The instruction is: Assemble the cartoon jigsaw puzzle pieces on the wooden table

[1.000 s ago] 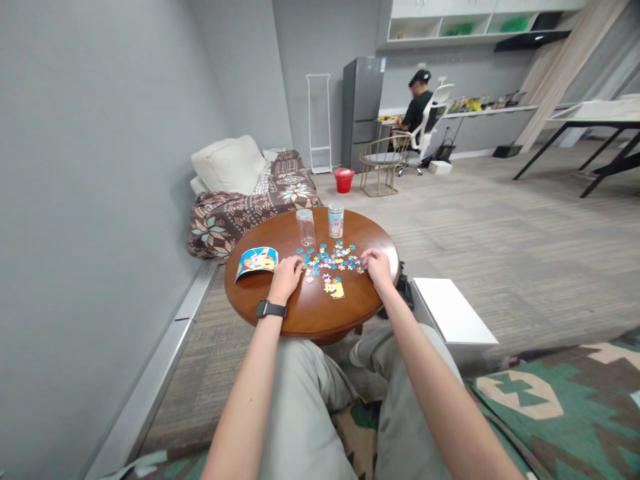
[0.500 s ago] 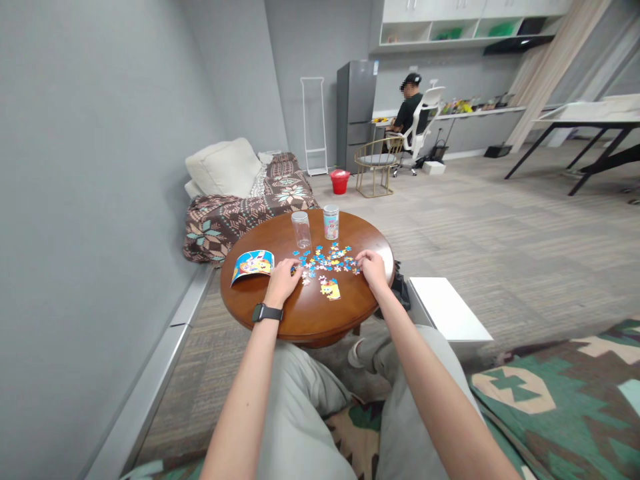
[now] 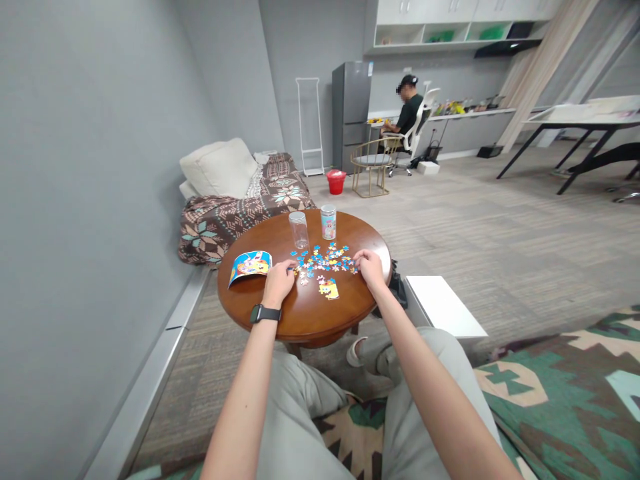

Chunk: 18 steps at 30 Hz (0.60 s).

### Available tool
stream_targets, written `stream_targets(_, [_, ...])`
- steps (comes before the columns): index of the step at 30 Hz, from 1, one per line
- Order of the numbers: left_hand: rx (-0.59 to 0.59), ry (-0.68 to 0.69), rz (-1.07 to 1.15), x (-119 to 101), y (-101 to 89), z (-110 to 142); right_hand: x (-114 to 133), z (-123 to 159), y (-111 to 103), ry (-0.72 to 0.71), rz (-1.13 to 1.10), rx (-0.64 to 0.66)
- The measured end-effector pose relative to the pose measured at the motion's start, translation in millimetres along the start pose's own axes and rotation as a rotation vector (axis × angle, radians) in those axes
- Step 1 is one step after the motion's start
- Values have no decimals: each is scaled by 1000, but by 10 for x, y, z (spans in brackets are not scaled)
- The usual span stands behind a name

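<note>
Loose jigsaw pieces (image 3: 324,259), mostly blue, lie scattered on a round brown wooden table (image 3: 305,313). A small joined yellow cluster of pieces (image 3: 329,289) sits nearer me. My left hand (image 3: 278,281), with a black watch on the wrist, rests at the left edge of the scatter, fingers curled on the pieces. My right hand (image 3: 371,267) rests at the right edge, fingers bent down onto the pieces. What either hand pinches is too small to make out.
A clear jar (image 3: 299,229), a printed tin (image 3: 328,221) and a curled picture sheet (image 3: 249,265) stand on the table. A white box (image 3: 443,313) sits right of it. A blanket-covered couch (image 3: 245,200), red bucket (image 3: 335,181) and a seated person (image 3: 406,117) are behind.
The camera has drifted slightly, so the scene shifts left. Both hands stay at the edges of the scattered pieces with barely any movement.
</note>
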<state>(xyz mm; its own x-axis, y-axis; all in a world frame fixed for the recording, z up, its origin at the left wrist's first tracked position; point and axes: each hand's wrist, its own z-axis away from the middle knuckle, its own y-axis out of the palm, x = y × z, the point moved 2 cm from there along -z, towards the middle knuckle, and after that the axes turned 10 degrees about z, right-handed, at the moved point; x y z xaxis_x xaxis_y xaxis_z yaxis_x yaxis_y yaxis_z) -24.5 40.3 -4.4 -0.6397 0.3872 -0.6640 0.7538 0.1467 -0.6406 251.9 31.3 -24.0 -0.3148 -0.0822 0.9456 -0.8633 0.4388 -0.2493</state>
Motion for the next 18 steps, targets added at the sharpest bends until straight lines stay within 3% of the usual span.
stream_targets(13, [100,128,17,-46,33,20,-17,-19,1,-6,12,7])
stream_targets(18, [74,118,-2,-14,45,4,-9,-13,-6,-10,9,0])
